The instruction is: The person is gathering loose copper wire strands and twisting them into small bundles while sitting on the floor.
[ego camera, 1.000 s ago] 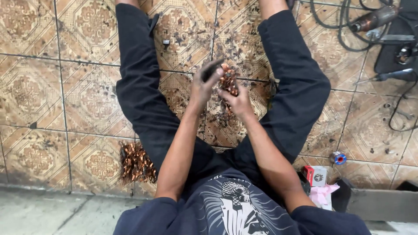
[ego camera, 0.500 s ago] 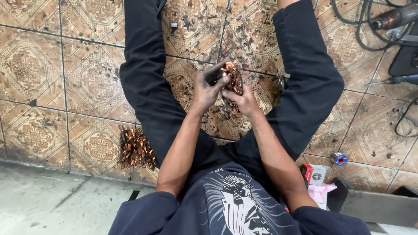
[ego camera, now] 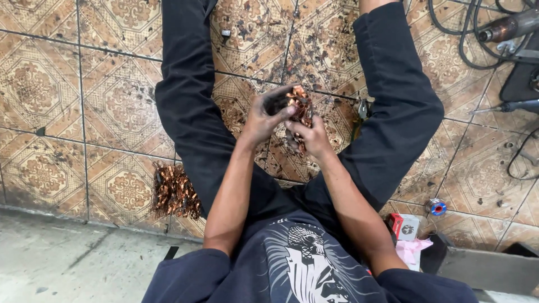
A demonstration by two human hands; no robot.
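Between the spread legs, over the tiled floor (ego camera: 50, 95), both hands are working a bundle of copper wire (ego camera: 300, 106) w/ a dark piece at its top. Left hand (ego camera: 264, 118) is closing around that dark upper part, fingers curled tight; right hand (ego camera: 311, 137) is pinching the copper strands from below, thumb & fingers narrow. Judging from this, doing it well means keeping the left grip steady while the right is drawing strands straight, not twisting, so they come away clean w/o snapping. A pile of loose copper wire (ego camera: 174, 191) is lying on the floor just beside the left thigh. Floor is patterned tile, littered w/ dark scraps. Cables & a power tool (ego camera: 505, 25) are lying at upper right, a small red box (ego camera: 405, 226) near the right hip.
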